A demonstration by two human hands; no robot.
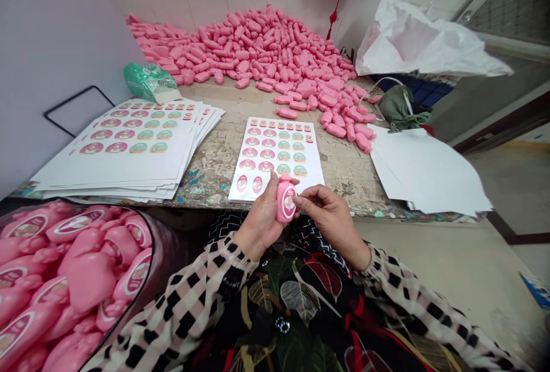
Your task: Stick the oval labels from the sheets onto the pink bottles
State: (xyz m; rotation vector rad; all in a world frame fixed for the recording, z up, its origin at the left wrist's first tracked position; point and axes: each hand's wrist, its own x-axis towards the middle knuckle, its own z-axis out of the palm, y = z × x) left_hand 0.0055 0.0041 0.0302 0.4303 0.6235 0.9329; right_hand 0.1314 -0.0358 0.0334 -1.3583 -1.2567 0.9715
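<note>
A small pink plastic bottle (281, 211) is upright in my left hand (260, 218), whose fingers wrap round it. On its front sits an oval pink-and-white label sticker (288, 200). My right hand (330, 215) comes from the right, thumb and forefinger pressed against the label's right edge; whether they pinch the sticker or only press it flat is hard to see. Just beyond the hands lies a white sheet of stickers (278, 137) with pink and green labels, two oval ones left in its lowest row.
A heap of pink bottles (262, 45) covers the table's back. Stacked sticker sheets (116, 171) and a green packet (148, 81) lie left; blank white sheets (425, 171) lie right. A bag of labelled bottles (150, 240) stands below left. A white plastic bag (425, 39) is back right.
</note>
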